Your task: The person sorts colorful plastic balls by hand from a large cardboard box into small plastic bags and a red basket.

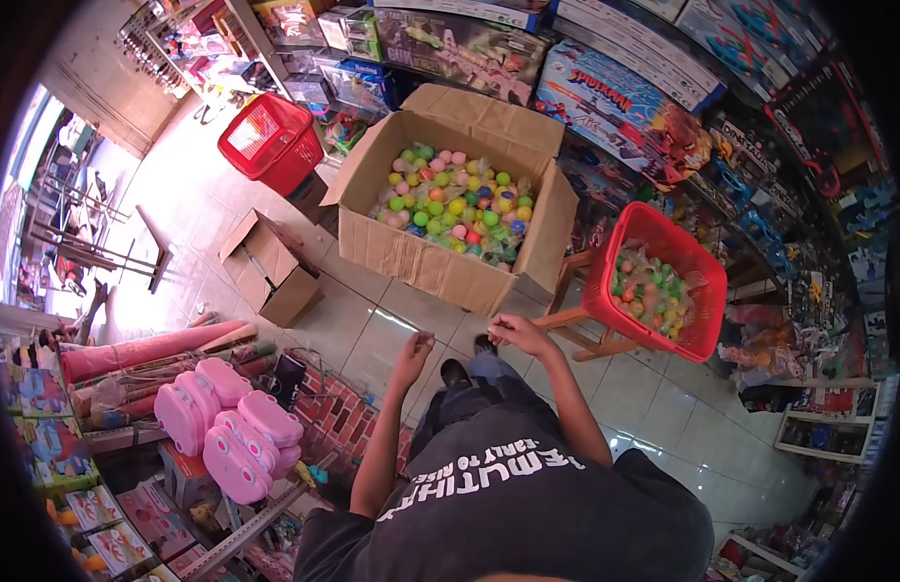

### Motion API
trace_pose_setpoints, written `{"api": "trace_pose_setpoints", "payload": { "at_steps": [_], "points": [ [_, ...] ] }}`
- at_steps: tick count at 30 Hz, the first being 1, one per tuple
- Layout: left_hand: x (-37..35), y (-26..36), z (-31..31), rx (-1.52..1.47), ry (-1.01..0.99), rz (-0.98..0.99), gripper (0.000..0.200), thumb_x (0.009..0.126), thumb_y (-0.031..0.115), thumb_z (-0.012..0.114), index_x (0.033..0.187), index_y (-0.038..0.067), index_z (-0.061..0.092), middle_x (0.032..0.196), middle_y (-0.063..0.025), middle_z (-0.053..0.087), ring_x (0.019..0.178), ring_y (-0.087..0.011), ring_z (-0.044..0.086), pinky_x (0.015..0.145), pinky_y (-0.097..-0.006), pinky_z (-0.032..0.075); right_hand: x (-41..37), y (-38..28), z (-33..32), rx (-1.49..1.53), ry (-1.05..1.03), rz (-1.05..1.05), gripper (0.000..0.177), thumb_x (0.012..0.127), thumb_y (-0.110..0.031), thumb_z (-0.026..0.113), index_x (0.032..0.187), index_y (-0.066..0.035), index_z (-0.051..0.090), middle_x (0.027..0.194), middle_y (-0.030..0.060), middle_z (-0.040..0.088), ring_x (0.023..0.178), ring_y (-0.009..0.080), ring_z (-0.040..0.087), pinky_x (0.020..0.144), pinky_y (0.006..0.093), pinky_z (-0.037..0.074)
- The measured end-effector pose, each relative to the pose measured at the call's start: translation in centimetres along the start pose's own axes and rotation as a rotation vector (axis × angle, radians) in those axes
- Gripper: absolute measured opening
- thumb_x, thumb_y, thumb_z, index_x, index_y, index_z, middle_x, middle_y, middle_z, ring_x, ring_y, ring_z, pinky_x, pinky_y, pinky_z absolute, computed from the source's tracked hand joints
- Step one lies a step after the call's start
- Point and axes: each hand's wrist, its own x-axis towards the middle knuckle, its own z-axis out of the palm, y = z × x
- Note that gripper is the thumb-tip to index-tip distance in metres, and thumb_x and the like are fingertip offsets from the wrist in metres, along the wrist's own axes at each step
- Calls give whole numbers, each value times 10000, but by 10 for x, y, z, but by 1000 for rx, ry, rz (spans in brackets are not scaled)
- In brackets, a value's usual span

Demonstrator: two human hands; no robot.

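My left hand (412, 357) is held over the tiled floor with its fingers curled together. Across a small gap, my right hand (521, 335) has its fingers drawn in as if pinching. Whatever is in either hand, if anything, is too small to make out. Just beyond both hands stands a large open cardboard box (421, 254), filled with small colourful balls (457, 207), many in clear plastic wrapping. Right of my right hand, a red plastic basket (620, 312) rests on a wooden stool (566, 318) and holds more wrapped balls (654, 291).
Another red basket (293, 160) stands at the back left, near a smaller cardboard box (266, 267) on the floor. Pink cases (239, 456) are stacked at my left, beside rolled material (149, 354). Shelves of boxed toys (615, 102) line the far and right sides.
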Motion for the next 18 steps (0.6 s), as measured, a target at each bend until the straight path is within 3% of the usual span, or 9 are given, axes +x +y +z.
{"api": "trace_pose_setpoints", "payload": {
  "at_steps": [4,6,9,12,13,17,18],
  "points": [
    [35,73,-11,-28,-17,113,233,868,141,485,1046,-7,514,896,-56,590,810,-115,548,706,-240,432,11,-58,-4,30,38,-99,168,875,-199,502,906,-37,532,787,8,548,735,92,532,683,229,435],
    [57,100,-14,-11,39,226,192,864,117,514,994,-22,530,865,-82,599,813,-127,566,734,-249,441,24,-73,-12,-13,228,-217,152,862,-182,528,876,-31,540,758,9,548,683,86,523,645,227,430],
    [87,157,-20,57,-7,315,184,864,107,510,990,-26,529,877,-94,599,822,-137,576,734,-257,445,47,-94,-29,-105,350,-276,144,848,-160,540,877,-19,534,749,7,549,684,85,525,634,233,431],
    [129,185,-23,130,-56,369,186,862,105,508,988,-30,526,894,-106,599,824,-154,586,719,-272,453,69,-114,-45,-206,467,-207,133,834,-126,546,877,-1,527,738,20,555,686,81,530,624,237,430],
    [147,188,-24,164,-111,352,191,857,106,513,992,-28,523,911,-119,599,829,-172,594,718,-284,458,80,-108,-56,-242,467,-181,196,814,-127,566,950,7,522,810,79,576,726,131,565,638,270,445],
    [208,186,-18,287,-275,304,216,846,152,536,987,-12,530,905,-144,598,830,-224,599,726,-298,454,113,-87,-78,-372,545,-73,294,811,-162,582,1048,-9,496,958,108,555,826,175,567,713,295,454],
    [220,185,-15,282,-288,301,216,846,152,536,987,-12,530,905,-144,598,830,-224,599,726,-298,454,117,-94,-79,-563,553,-10,367,785,-185,603,1088,-15,483,1017,142,537,899,231,551,762,328,443]
  ]
}}
